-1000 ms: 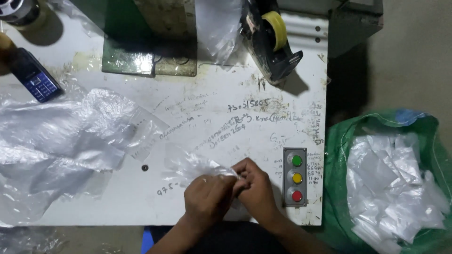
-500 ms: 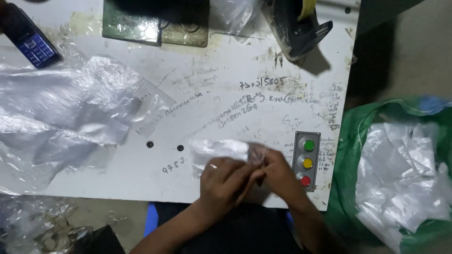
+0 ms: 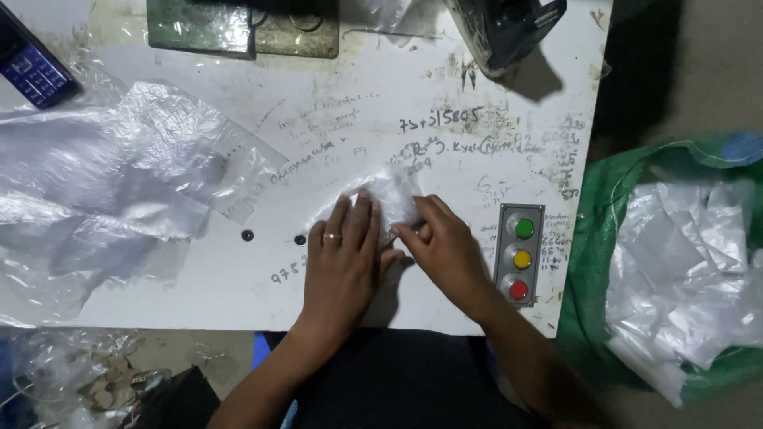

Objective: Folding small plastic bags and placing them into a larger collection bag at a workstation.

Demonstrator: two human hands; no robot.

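A single head-worn camera looks almost straight down from above the person's own seat onto the white worktable (image 3: 445,111), near enough that the tabletop fills most of the frame. The table's near edge runs across the lower part, the three-button control box (image 3: 520,254) sits right of centre, and a green sack (image 3: 588,238) fills the right margin (no second view overlaps it).

A white, scribbled-on table (image 3: 381,103) carried a three-button control box (image 3: 520,254). Left of the box lay a small clear bag (image 3: 389,195) and, farther left, a heap of clear plastic sheets (image 3: 103,183); a phone (image 3: 32,63) lay at the far upper left.
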